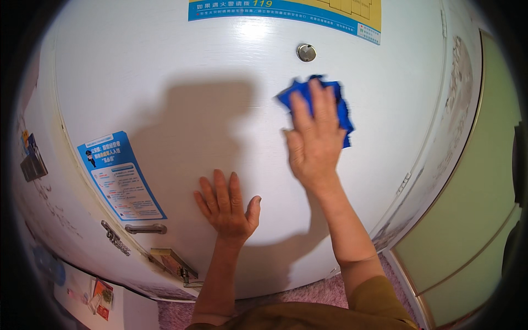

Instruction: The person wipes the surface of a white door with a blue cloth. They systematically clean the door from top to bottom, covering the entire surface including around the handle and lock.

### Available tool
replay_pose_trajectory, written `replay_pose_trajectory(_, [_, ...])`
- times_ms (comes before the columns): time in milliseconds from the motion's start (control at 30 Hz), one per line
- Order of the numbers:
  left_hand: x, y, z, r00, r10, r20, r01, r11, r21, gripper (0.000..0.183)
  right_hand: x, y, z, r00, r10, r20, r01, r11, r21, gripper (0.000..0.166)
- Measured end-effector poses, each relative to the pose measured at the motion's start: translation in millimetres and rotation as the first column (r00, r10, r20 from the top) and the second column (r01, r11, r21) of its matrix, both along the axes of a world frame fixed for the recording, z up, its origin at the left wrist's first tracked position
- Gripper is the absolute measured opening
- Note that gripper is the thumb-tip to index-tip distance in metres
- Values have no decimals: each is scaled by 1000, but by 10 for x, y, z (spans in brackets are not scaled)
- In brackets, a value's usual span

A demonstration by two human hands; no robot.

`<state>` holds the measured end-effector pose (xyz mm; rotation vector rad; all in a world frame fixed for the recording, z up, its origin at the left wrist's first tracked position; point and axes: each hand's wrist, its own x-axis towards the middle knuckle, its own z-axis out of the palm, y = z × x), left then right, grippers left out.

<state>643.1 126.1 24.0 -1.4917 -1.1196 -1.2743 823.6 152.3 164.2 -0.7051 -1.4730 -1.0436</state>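
My right hand [317, 144] presses a crumpled blue cloth [345, 123] against a white door [379, 95], just below a round metal peephole fitting [306, 53]. The fingers are spread over the cloth, which sticks out past them on both sides. Lower and to the left, my left hand [226, 206] lies with its palm on the bare door surface, fingers apart, holding nothing. A broad shadow falls on the door around it.
A blue poster [123, 181] is stuck at the door's left, above a metal handle [145, 229] and a brass-coloured lock plate [175, 264]. Another notice [284, 16] is at the top. Hinges line the right edge. A greenish panel [466, 198] stands right; pink carpet [305, 293] lies below.
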Motion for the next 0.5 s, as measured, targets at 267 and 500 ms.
replay_pose_trajectory(267, [30, 11, -12, 1000, -11, 10, 12, 1000, -13, 66, 222, 113, 189, 971, -42, -235, 41, 999, -9, 66])
replay_pose_trajectory(500, [238, -8, 473, 985, -169, 40, 168, 985, 27, 60, -136, -69, -270, 958, 163, 235, -126, 978, -168, 60])
